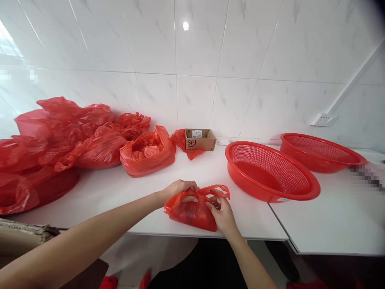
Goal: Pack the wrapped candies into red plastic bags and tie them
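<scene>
A small red plastic bag point(192, 216) rests near the front edge of the white table, with something inside that I cannot make out through the film. My left hand point(180, 188) is closed on the upper left of the bag, its fingers partly behind the red plastic. On the other side, my right hand point(221, 210) pinches the bag's upper right, just below a looped handle point(221, 190) that stands up above it. The bag's top is bunched between both hands.
Red plastic bags point(99, 148) are heaped at the left, and an open-topped one point(147, 152) stands nearer the middle. A small cardboard box point(200, 140) sits by the wall. Two red basins point(270, 196) point(319, 160) stand at the right, near a table seam. A cardboard carton point(21, 241) is at lower left.
</scene>
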Tool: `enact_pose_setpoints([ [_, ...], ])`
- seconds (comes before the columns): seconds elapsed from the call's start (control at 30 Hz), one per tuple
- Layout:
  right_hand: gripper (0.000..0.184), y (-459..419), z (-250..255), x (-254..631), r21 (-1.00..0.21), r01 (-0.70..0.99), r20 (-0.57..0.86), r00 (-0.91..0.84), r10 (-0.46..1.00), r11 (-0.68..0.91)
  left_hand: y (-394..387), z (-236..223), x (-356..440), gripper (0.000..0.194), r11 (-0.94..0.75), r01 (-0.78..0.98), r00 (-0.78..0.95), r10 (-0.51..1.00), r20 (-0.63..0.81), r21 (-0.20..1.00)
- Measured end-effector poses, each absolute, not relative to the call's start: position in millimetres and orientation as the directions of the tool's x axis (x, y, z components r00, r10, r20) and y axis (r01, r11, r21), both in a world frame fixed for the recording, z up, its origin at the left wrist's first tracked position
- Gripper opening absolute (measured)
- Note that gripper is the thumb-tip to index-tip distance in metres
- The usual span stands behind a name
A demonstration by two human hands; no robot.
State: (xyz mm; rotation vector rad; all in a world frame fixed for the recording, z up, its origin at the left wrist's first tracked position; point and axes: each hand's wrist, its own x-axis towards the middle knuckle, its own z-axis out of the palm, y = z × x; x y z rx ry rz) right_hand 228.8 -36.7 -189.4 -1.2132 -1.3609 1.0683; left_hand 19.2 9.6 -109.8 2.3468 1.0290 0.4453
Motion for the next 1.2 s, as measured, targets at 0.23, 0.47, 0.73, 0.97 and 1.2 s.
enact_pose_setpoints([
  [0.23,0.014,-25.3,-198.1,230.7,-0.906,0.381,0.228,0.069,0.971,0.186,12.8,-122.4,23.0,0.029,-0.52,0.626,0.566,0.816,0.121,0.581],
  [0.47,0.021,-16.7,-177.7,244.5,-0.828,0.475,0.365,0.052,0.929,0.299,8.3,-119.6,23.6,0.028,-0.505,0.634,0.533,0.834,0.141,0.586],
  [0.73,0.039,-6.3,-193.7,250.3,-0.852,0.47,0.299,0.079,0.951,0.229,14.0,-134.3,29.3,0.033,-0.397,0.74,0.405,0.907,0.112,0.543],
  [0.97,0.045,-5.9,-203.8,249.4,-0.814,0.534,0.321,0.084,0.943,0.23,18.8,-150.2,37.3,0.037,-0.363,0.777,0.378,0.922,0.081,0.514],
  [1.2,0.052,-1.2,-197.7,247.5,-0.854,0.504,0.2,0.087,0.976,0.13,28.2,-155.9,37.1,0.042,-0.327,0.785,0.359,0.932,0.042,0.526],
])
